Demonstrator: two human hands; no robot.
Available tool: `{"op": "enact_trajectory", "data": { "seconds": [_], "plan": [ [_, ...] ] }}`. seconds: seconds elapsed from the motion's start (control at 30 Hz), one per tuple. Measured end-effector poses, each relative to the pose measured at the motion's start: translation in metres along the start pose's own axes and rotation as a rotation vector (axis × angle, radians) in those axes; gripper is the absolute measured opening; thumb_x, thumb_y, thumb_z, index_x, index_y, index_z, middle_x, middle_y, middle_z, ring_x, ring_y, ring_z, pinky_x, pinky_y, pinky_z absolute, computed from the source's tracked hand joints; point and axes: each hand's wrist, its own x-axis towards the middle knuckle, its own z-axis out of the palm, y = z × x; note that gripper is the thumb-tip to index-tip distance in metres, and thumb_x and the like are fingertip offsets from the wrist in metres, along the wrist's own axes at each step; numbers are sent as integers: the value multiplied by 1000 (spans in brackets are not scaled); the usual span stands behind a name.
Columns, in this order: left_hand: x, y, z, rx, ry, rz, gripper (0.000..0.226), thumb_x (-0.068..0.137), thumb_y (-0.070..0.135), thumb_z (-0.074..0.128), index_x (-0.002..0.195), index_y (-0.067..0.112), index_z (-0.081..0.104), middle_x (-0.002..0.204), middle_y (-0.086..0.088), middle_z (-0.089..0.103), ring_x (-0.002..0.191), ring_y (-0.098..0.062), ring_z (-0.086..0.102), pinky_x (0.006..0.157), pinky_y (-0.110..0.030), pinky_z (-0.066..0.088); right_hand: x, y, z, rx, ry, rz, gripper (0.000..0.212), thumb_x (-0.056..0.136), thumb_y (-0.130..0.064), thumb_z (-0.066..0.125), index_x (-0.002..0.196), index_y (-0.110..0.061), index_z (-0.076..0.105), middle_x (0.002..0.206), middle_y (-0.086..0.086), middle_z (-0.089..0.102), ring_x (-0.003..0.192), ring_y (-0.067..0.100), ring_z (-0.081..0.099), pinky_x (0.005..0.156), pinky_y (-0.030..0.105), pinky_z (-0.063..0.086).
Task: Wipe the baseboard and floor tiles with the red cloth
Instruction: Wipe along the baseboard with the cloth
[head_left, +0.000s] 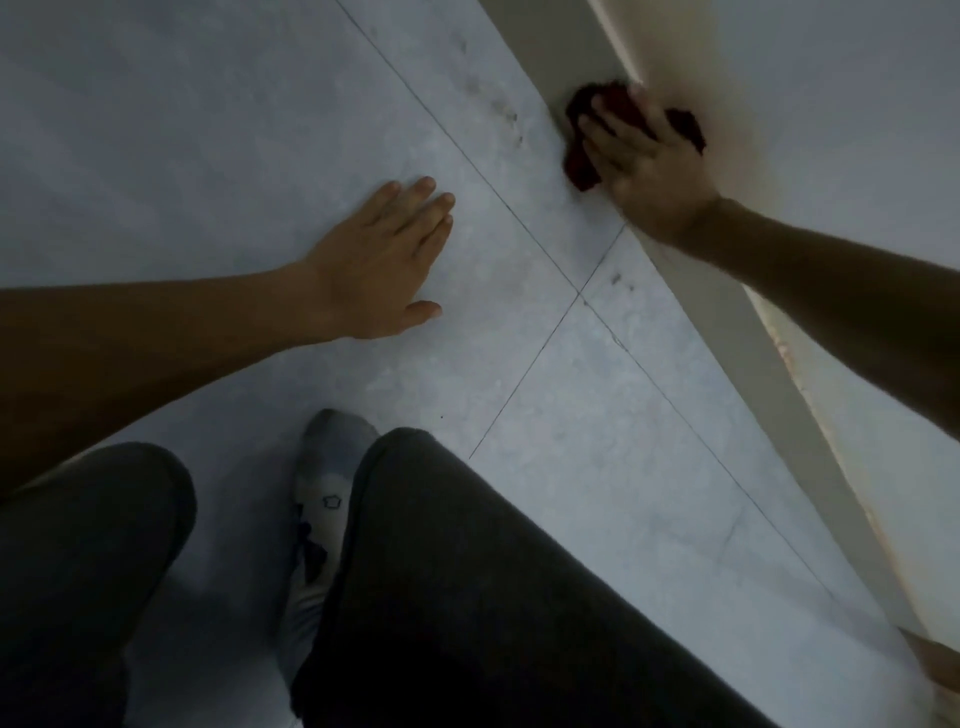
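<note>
My right hand (644, 161) presses a crumpled red cloth (584, 161) against the pale baseboard (550, 57), which runs diagonally from the top centre down to the right edge. The cloth bunches out past my fingers on both sides and touches the spot where baseboard meets floor. My left hand (384, 260) lies flat on the grey floor tiles (234, 130), fingers spread, holding nothing. Dark smudges mark the tile near the baseboard just left of the cloth.
My knees in dark trousers (467, 571) and a grey socked foot (327, 467) fill the lower part of the view. Thin grout lines cross near the centre. The white wall (831, 78) rises beyond the baseboard on the right.
</note>
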Motion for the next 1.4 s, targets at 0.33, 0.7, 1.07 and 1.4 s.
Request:
{"op": "enact_trajectory", "data": {
  "seconds": [0.33,0.7,1.07,1.4],
  "plan": [
    [-5,-14,-5,10,115,40,88,96,59,29,151,-9,29,162,-27,22,152,-43,17,124,-54,16,-182,5,16,94,-267,-198,36,101,1,43,133,7,58,147,20,53,142,37,44,115,57,36],
    [-18,-24,-19,-4,146,-17,89,95,60,25,151,-9,29,162,-28,23,152,-42,18,124,-54,19,3,-3,-2,-111,-18,-8,42,102,-1,40,143,2,50,154,18,44,147,36,36,123,51,24],
    [-23,-31,-22,-11,154,5,86,95,57,27,149,-11,33,160,-28,28,152,-38,16,123,-54,21,-122,16,7,-135,-160,-247,55,100,3,17,124,0,66,142,17,58,141,36,44,124,54,18],
    [-33,-39,-7,19,104,-37,89,93,58,25,149,-10,32,160,-29,26,151,-43,20,123,-55,18,-93,-18,15,-118,-296,-220,36,95,1,46,124,2,67,144,19,56,143,37,41,122,55,24]
  ]
}}
